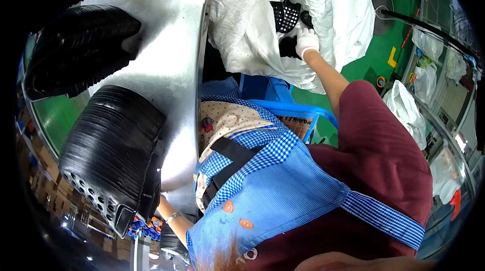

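My right hand [307, 42], in a white glove, reaches into a large white sack [242, 28]. Its fingers curl down among black pieces; what they hold, if anything, is hidden. Just left of the glove lies a plain black piece [289, 47], and above it a black perforated piece [287, 15] with light showing through its holes. Beside the metal table's edge, my left hand [162, 203] is mostly hidden behind a thick stack of nested black pieces [113, 142]. That stack is ribbed, with round holes along its lower end. A bracelet shows on my left wrist.
Another black stack [81, 48] lies farther along the shiny metal table [177, 33]. A blue plastic crate [283, 101] stands below the sack. At the right, white bags [406, 111] hang or lean by metal racks. The floor [348, 96] is green.
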A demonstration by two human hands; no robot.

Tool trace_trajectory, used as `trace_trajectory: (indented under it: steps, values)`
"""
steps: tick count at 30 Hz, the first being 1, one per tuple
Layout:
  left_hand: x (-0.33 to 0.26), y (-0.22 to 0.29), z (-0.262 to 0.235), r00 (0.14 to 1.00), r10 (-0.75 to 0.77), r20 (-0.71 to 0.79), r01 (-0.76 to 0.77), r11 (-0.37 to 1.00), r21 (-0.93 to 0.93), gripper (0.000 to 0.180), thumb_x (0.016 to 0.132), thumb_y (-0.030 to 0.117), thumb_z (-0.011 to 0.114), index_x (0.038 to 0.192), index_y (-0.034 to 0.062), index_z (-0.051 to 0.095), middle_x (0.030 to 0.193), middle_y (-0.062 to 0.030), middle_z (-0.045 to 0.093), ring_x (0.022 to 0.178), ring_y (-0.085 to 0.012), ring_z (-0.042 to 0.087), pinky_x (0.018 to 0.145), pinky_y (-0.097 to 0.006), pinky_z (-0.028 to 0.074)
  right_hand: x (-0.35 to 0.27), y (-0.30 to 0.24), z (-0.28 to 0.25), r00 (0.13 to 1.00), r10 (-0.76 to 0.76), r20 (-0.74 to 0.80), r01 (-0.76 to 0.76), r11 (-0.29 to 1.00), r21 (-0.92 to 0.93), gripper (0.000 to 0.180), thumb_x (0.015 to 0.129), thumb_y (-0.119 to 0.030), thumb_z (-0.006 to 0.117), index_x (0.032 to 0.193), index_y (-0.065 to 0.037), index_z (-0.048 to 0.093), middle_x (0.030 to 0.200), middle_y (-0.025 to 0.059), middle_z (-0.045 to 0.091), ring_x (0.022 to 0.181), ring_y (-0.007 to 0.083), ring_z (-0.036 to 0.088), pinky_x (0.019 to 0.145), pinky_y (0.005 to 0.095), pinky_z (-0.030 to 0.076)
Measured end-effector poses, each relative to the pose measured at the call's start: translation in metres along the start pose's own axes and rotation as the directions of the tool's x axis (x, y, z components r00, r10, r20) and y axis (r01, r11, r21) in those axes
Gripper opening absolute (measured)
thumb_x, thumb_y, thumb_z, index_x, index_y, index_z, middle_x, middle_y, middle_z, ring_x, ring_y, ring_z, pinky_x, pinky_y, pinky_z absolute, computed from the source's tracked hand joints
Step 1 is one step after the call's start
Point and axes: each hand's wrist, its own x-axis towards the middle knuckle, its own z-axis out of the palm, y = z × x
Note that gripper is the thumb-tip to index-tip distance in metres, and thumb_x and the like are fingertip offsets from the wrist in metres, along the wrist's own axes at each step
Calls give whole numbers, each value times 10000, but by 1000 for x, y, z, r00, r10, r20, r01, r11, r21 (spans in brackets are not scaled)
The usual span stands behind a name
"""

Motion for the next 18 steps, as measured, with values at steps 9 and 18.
trace_trajectory:
  steps: [9,18]
  values:
    - [5,4,2,1000,21,9,-21,1000,-14,428,996,263,440,1317,1,545,1343,-181,559,1199,-317,554,1036,-363,428,-10,-8,3,992,118,45,-115,991,-61,388,845,-110,600,1227,-54,551,1201,128,580,1135,306,545,890,392,518]
    - [2,5,11,1000,23,21,-22,999,-37,418,996,240,449,1329,2,534,1354,-175,552,1205,-307,553,1043,-355,426,5,22,-5,981,83,177,-134,943,303,423,854,-58,487,1273,-58,545,1337,184,525,1237,353,524,992,418,482]
